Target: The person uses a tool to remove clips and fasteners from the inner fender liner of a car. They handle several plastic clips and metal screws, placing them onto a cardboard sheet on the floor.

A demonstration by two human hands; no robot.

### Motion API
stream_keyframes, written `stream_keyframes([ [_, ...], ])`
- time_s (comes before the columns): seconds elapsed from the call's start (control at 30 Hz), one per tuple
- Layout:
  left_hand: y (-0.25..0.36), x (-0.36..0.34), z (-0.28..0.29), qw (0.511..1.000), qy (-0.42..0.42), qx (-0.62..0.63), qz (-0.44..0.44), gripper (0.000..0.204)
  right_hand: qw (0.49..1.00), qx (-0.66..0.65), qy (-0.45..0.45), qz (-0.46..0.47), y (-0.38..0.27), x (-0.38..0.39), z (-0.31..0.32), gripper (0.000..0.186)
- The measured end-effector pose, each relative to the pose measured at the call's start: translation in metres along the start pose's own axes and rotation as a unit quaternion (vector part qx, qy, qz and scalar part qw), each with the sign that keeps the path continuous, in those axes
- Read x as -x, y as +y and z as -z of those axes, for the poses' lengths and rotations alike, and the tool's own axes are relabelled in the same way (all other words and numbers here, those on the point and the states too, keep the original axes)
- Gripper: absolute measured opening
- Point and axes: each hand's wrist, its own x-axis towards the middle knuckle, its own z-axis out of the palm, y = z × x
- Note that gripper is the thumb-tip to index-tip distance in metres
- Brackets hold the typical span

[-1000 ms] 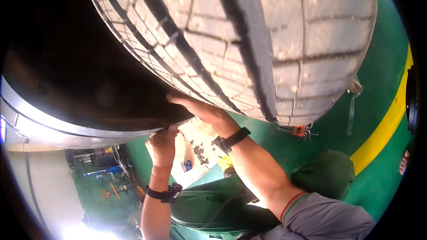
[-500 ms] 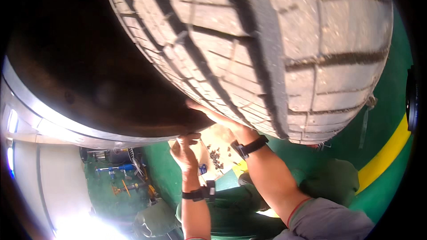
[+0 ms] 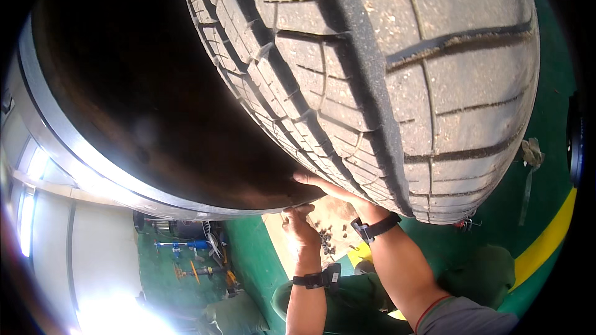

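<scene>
A large dusty car tyre [image 3: 465, 105] fills the upper right, beside the dark hollow of the wheel arch [image 3: 143, 99] with its silver body edge [image 3: 93, 164]. My left hand [image 3: 301, 231] is closed at the lower lip of that edge, fingers curled against it; whatever they grip, if anything, I cannot make out. My right hand [image 3: 332, 189] reaches up behind the lower tread, a finger stretched into the arch's shadow, the others partly hidden. Both wrists wear black straps with small devices.
Below lie a cardboard sheet [image 3: 278, 242] with several small dark parts [image 3: 328, 242], blue and orange tools [image 3: 186, 245] on the green floor, and green-trousered legs [image 3: 472, 276]. A yellow floor stripe [image 3: 543, 239] runs at right; white wall panels [image 3: 99, 254] stand at left.
The view has shifted, so tyre, arch and both hands sit lower and farther right in the picture. Both hands stay at the lower arch, the left one's fingers still curled at its lip.
</scene>
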Motion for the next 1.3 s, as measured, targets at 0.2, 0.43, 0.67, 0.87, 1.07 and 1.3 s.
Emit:
stream_keyframes([
  [0.2, 0.005, 0.000, -0.013, 0.996, 0.020, 0.085, 0.002, 0.044, 0.999, 0.023, 0.007, 0.035, 0.025, -0.006, 0.007, 0.064],
  [0.43, -0.026, -0.017, 0.005, 0.986, -0.024, 0.157, -0.042, 0.039, 0.970, 0.237, 0.024, -0.058, 0.056, -0.016, 0.019, 0.037],
  [0.67, -0.009, -0.005, -0.010, 0.976, 0.055, 0.207, 0.029, 0.033, 0.978, 0.204, 0.042, 0.021, 0.067, -0.014, 0.002, 0.019],
  [0.87, -0.007, -0.003, -0.014, 0.976, 0.050, 0.212, 0.021, 0.027, 0.958, 0.280, 0.024, 0.056, 0.062, -0.011, 0.000, 0.017],
  [1.07, -0.009, -0.005, -0.010, 0.973, 0.038, 0.227, 0.016, 0.027, 0.960, 0.274, 0.040, 0.042, 0.056, -0.014, -0.008, 0.015],
  [1.3, -0.004, -0.002, -0.013, 0.978, 0.045, 0.204, 0.017, 0.029, 0.930, 0.343, 0.052, 0.121, 0.057, -0.011, -0.013, 0.014],
])
